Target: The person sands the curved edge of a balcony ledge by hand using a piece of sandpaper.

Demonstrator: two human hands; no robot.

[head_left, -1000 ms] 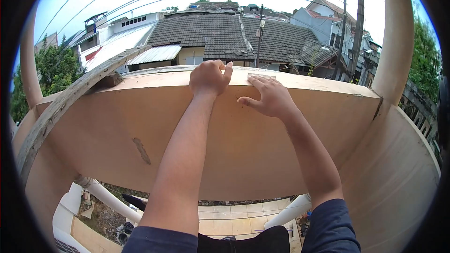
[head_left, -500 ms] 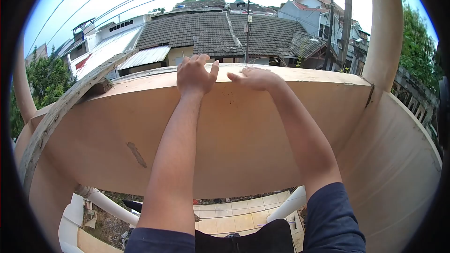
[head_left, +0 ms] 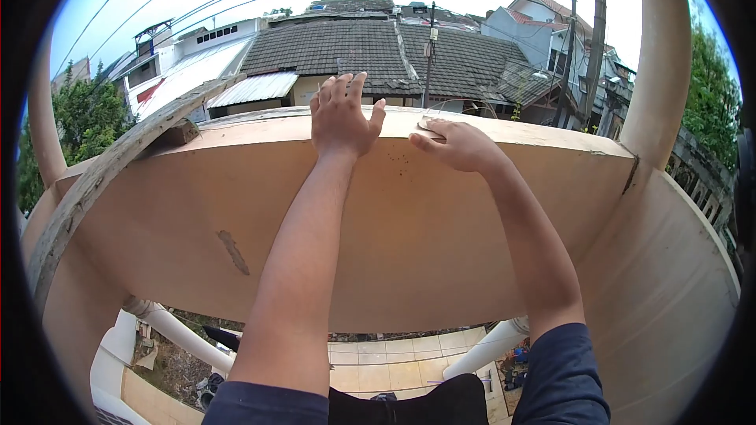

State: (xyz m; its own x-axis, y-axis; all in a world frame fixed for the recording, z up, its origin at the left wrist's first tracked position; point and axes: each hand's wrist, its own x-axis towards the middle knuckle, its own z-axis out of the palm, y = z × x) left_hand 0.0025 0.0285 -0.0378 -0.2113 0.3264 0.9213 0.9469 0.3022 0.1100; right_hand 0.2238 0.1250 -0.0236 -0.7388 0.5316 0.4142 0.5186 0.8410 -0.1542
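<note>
My left hand [head_left: 345,120] is raised at the top of the peach wall [head_left: 260,212], its fingers spread and holding nothing. On the wall's top ledge [head_left: 543,132], my right hand [head_left: 465,145] lies palm down. Between its thumb and fingers shows the edge of a thin, pale, flat piece [head_left: 429,134]; its kind is hard to make out. Both forearms reach forward over the wall's inner face. Small dark specks [head_left: 398,161] mark that face, just below and left of my right hand.
A weathered wooden plank [head_left: 118,161] leans over the ledge at left, by a small wood block [head_left: 179,132]. A round column [head_left: 660,55] stands at right. Far below lies a tiled floor [head_left: 394,362]. Wires and tiled roofs [head_left: 331,51] are beyond.
My left hand has lifted and its fingers have straightened and spread. The right hand has come slightly back on the ledge. The whole view has shifted a little to the right.
</note>
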